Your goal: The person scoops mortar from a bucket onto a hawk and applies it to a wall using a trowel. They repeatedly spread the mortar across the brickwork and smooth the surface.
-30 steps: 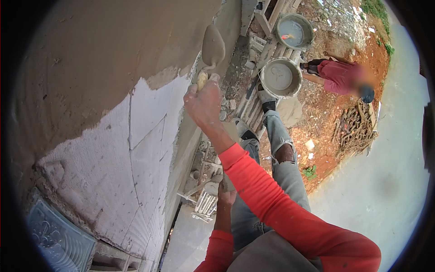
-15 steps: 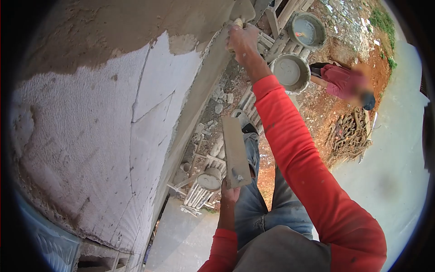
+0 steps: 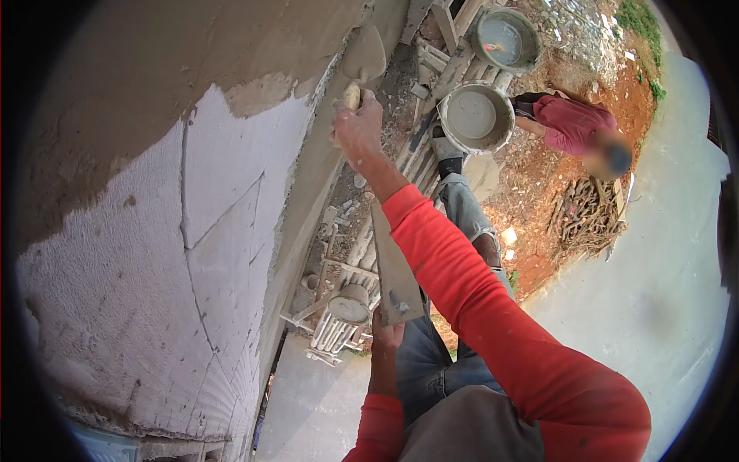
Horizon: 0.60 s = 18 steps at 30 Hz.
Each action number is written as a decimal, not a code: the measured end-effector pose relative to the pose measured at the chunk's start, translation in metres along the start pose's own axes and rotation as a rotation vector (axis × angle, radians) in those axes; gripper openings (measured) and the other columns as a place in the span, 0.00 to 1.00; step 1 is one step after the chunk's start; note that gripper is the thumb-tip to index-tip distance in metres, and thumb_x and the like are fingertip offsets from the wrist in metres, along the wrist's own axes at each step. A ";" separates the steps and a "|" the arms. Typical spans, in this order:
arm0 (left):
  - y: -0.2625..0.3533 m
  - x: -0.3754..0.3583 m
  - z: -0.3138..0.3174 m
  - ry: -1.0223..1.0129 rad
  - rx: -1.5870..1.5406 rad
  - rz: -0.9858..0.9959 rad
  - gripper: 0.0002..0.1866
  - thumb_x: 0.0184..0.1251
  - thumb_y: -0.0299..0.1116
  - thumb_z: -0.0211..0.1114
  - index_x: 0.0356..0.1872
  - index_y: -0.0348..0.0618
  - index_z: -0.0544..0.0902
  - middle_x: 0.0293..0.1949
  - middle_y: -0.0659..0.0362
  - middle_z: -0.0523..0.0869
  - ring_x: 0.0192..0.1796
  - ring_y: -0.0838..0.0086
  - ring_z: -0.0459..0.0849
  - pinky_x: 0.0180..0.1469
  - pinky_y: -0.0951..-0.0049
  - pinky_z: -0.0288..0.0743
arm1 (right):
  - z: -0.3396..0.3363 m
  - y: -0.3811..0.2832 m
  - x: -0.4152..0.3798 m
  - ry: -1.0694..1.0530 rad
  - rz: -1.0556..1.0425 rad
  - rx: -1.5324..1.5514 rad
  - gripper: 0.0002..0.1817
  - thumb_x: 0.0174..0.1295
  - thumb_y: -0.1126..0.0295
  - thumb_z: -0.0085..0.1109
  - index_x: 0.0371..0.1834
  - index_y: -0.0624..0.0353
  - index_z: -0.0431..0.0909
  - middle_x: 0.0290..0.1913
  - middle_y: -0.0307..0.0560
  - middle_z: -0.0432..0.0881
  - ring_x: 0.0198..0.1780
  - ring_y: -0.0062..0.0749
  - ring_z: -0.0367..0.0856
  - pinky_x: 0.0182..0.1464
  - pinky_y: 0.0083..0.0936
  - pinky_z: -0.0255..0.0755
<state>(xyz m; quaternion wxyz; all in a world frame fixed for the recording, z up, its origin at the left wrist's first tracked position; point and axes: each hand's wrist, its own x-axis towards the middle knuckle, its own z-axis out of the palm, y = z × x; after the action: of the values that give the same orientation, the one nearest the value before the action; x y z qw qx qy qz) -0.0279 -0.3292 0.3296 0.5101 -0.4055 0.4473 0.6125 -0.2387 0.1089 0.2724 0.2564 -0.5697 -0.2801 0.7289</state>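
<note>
My right hand (image 3: 359, 127) is closed round the pale handle of a trowel (image 3: 364, 55). The trowel's rounded blade lies against the wall's edge, near the brown wet plaster (image 3: 177, 54). Below it, my left hand (image 3: 387, 336) grips the lower end of a long flat mortar board (image 3: 396, 269); part of the board is hidden behind my right sleeve. Its face is grey, with a small lump near the lower end. To the left spreads the wall's pale bare surface (image 3: 223, 192), crossed by dark cracks or joints.
Two buckets, one with grey mortar (image 3: 473, 115) and one with liquid (image 3: 506, 40), stand on the pole scaffold beside my foot. Another bucket (image 3: 350, 303) sits lower down. A person in a red shirt (image 3: 573, 123) is below, near a pile of sticks (image 3: 589, 214).
My right hand and the trowel have moved left and down along the wall's edge. One of my legs has stepped out towards the buckets. The board stays in my left hand.
</note>
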 end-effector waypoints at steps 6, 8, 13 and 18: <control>-0.004 0.007 0.014 0.019 0.088 0.032 0.21 0.86 0.41 0.60 0.72 0.49 0.79 0.63 0.61 0.88 0.62 0.66 0.88 0.66 0.56 0.84 | -0.002 -0.025 0.013 -0.006 0.008 0.061 0.13 0.72 0.72 0.62 0.53 0.66 0.73 0.34 0.43 0.78 0.26 0.26 0.79 0.25 0.29 0.78; -0.002 0.009 0.019 0.032 0.093 0.024 0.21 0.86 0.41 0.60 0.72 0.48 0.79 0.63 0.61 0.88 0.61 0.67 0.88 0.66 0.56 0.84 | -0.002 -0.028 0.016 0.003 0.020 0.085 0.13 0.72 0.72 0.63 0.53 0.66 0.73 0.34 0.43 0.78 0.26 0.26 0.79 0.25 0.29 0.77; -0.005 0.012 0.043 0.038 0.079 0.052 0.20 0.86 0.40 0.60 0.72 0.47 0.79 0.63 0.61 0.88 0.60 0.67 0.89 0.65 0.56 0.84 | -0.006 -0.026 0.034 -0.014 -0.036 0.031 0.13 0.72 0.71 0.64 0.52 0.65 0.72 0.35 0.44 0.78 0.27 0.26 0.79 0.26 0.29 0.78; -0.009 0.025 0.052 -0.016 0.061 0.043 0.21 0.86 0.37 0.58 0.72 0.41 0.79 0.69 0.54 0.86 0.70 0.60 0.85 0.74 0.53 0.79 | -0.014 -0.060 0.078 0.013 -0.071 0.039 0.13 0.72 0.71 0.64 0.52 0.64 0.72 0.35 0.44 0.78 0.28 0.26 0.80 0.27 0.29 0.79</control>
<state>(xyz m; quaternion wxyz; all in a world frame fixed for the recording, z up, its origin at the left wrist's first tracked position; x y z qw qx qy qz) -0.0245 -0.2718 0.3183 0.5128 -0.3750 0.4703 0.6126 -0.2392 0.2076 0.2584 0.2950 -0.5592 -0.2841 0.7208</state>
